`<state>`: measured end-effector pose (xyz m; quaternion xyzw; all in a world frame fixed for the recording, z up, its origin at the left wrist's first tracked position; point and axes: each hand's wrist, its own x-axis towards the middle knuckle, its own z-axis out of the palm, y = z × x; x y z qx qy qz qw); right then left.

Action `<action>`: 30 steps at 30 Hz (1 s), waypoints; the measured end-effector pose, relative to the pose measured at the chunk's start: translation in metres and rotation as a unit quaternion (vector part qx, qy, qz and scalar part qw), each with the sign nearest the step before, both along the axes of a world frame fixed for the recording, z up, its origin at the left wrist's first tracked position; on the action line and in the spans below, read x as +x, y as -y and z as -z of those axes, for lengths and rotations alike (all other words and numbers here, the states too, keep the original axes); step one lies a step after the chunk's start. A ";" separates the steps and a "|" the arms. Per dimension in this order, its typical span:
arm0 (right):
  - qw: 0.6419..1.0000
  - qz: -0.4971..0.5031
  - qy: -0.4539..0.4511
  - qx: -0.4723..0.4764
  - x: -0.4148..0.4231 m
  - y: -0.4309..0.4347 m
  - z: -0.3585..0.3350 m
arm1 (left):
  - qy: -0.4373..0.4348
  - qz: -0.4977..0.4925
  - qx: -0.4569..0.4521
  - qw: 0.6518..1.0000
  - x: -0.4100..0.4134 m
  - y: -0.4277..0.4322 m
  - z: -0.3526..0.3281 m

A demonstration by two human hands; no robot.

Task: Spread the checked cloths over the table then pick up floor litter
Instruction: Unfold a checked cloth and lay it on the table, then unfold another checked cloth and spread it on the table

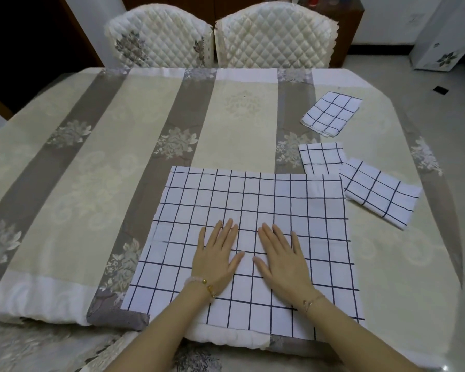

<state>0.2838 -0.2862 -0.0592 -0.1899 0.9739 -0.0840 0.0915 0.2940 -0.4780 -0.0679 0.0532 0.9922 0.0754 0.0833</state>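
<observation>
The spread checked cloth point(253, 200) is white with a thin dark-blue grid. It lies opened flat, and a faint fold crease runs across its middle. Its near edge reaches the padded near rim of the table point(38, 299).

The left hand point(218, 253) lies palm down on the middle of this cloth, fingers straight and slightly fanned. A beaded bracelet point(204, 284) with gold pieces circles that wrist. Just beside it the right hand point(282, 259) lies flat in the same way, fingers straight and a little apart. The two thumbs point toward each other without touching. A thin chain bracelet point(310, 302) sits on the right wrist.

Three more cloths of the same check lie folded. The small folded cloth point(321, 157) meets the spread cloth's far right corner. The tilted folded cloth point(381, 193) lies just beside the spread cloth's right edge. The far folded cloth point(331, 114) lies further beyond that corner, well apart and turned at an angle.

Under the spread cloth, a table cover point(91, 170) runs in long cream and grey-brown bands with pale leaf motifs. Beyond the spread cloth, at the far side of the table, stand a left chair point(159, 38) and a right chair point(274, 36) in quilted cream covers. Off to the spread cloth's right is a pale tiled floor point(403, 76) with small dark insets. A white cabinet point(446, 36) with a flower print stands there.
</observation>
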 end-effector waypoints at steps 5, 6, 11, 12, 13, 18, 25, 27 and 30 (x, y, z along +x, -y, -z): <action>0.995 0.104 -0.004 -0.006 -0.029 -0.053 0.003 | -0.014 -0.122 -0.005 0.992 -0.020 0.060 0.002; 0.991 0.131 -0.009 -0.004 -0.032 -0.068 0.003 | -0.015 -0.151 -0.005 0.988 -0.018 0.076 0.002; 0.986 0.166 -0.003 -0.010 -0.035 -0.101 0.001 | -0.013 -0.179 0.004 0.984 -0.004 0.113 -0.003; 0.986 0.165 -0.001 -0.009 -0.035 -0.099 0.000 | -0.010 -0.180 0.002 0.984 -0.004 0.112 -0.004; 0.986 0.164 0.003 -0.009 -0.034 -0.098 -0.002 | -0.005 -0.182 0.002 0.983 -0.005 0.110 -0.005; 0.985 0.142 0.089 -0.051 -0.042 -0.106 -0.025 | 0.054 -0.177 -0.006 0.983 -0.010 0.109 -0.018; 0.890 0.313 0.137 -0.302 0.006 -0.156 -0.088 | 0.164 -0.162 -0.051 0.972 -0.039 0.111 -0.054; 0.858 0.363 0.119 -0.343 0.040 -0.184 -0.091 | 0.179 -0.176 -0.066 0.966 -0.050 0.102 -0.063; 0.795 0.446 0.088 -0.401 0.100 -0.227 -0.081 | 0.149 -0.192 -0.075 0.967 -0.055 0.058 -0.077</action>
